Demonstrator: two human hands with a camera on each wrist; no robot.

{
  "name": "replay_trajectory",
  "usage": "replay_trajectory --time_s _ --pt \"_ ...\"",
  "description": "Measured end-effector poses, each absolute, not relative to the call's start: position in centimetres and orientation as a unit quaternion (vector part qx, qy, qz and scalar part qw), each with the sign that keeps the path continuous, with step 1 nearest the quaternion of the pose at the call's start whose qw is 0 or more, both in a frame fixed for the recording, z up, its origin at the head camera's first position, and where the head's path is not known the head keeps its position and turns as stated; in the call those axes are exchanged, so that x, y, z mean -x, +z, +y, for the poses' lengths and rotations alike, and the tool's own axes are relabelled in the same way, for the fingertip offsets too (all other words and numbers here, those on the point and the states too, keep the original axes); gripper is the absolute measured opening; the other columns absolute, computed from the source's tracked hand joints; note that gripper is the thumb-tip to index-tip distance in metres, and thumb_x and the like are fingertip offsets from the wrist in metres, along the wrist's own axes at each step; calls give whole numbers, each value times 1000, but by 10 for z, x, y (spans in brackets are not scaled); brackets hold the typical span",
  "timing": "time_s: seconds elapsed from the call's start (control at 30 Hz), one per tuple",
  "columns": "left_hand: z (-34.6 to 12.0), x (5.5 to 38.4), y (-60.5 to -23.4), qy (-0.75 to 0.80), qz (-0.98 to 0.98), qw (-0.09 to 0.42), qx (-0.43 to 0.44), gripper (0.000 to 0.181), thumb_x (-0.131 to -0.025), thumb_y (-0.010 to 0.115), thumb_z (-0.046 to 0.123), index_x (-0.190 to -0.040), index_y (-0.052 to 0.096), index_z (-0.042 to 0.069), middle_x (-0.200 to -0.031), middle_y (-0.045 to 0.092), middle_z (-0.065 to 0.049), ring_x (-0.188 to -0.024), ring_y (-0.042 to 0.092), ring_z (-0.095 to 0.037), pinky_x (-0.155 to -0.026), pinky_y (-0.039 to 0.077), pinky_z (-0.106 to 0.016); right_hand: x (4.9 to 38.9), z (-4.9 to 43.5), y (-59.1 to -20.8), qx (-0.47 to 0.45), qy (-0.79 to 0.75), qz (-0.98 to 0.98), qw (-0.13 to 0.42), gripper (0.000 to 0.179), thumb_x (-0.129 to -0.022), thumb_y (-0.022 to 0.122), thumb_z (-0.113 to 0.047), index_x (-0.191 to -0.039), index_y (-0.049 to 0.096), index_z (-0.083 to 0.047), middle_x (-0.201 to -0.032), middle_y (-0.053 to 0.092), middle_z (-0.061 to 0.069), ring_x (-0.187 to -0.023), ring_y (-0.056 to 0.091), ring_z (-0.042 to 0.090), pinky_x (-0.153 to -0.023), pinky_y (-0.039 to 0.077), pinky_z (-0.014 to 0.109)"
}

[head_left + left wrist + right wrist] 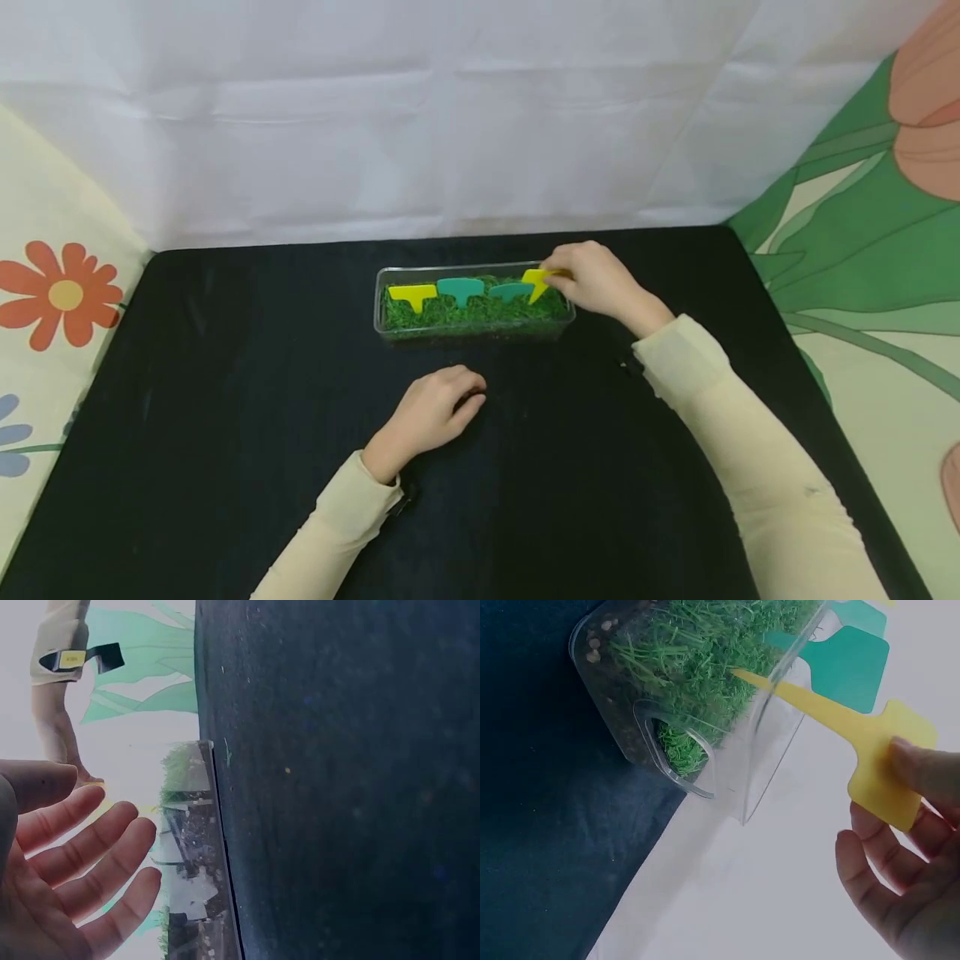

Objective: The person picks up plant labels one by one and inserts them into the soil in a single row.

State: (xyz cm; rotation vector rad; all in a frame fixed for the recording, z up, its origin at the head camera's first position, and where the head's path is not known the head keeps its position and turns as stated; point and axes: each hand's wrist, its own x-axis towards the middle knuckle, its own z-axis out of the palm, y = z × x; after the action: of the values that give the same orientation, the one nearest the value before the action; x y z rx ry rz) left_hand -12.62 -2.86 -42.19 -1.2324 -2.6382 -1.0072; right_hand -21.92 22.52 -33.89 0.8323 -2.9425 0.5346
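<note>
My right hand [600, 279] pinches a yellow T-shaped plant label [889, 765] by its head, between thumb and fingers. The label is tilted, and its pointed tip meets the green grass [697, 656] near the right end of a clear plastic box [480, 333]. Three more labels stand in a row in that grass: a yellow label [412, 293] at the left, then a teal label [461, 288] and another teal label [512, 291]. Nearer the front, my left hand [427, 410] lies low over the black table with its fingers loosely bent and nothing in them.
A black cloth [247, 400] covers the table. Behind it hangs a white sheet [450, 125], and flower-patterned cloths [885, 250] flank both sides. Through the box's clear wall, dark soil with pale bits [592, 649] shows under the grass.
</note>
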Motion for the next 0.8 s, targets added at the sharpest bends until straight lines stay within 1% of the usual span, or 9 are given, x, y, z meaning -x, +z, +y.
replay_trajectory --time_s 0.13,0.37,0.57,0.8 --pt "-30 125 -424 -329 -858 26 394 10 -87 60 11 -95 65 9 -85 61 1 -70 57 -10 -61 47 -26 216 225 -340 -283 171 -943 27 16 -82 65 -6 -97 69 0 -89 65 12 -74 60 25 -66 49 37" --pt "-30 127 -425 -328 -859 24 394 10 -87 60 12 -96 65 9 -86 61 1 -71 58 -12 -60 47 -26 218 230 -340 -285 177 -941 45 17 -82 66 -5 -98 69 0 -89 65 12 -74 61 26 -66 49 38" --pt "-31 127 -424 -328 -858 20 395 11 -88 59 13 -96 65 9 -87 62 0 -72 58 -12 -61 47 -27 221 230 -345 -282 187 -940 37 17 -82 65 -4 -97 69 0 -89 65 13 -75 60 26 -66 49 38" --pt "-31 127 -425 -324 -859 18 396 12 -88 58 13 -96 65 8 -87 62 0 -73 59 -12 -62 48 -27 223 229 -348 -279 177 -943 32 17 -82 65 -4 -98 69 1 -90 65 13 -78 60 27 -70 49 39"
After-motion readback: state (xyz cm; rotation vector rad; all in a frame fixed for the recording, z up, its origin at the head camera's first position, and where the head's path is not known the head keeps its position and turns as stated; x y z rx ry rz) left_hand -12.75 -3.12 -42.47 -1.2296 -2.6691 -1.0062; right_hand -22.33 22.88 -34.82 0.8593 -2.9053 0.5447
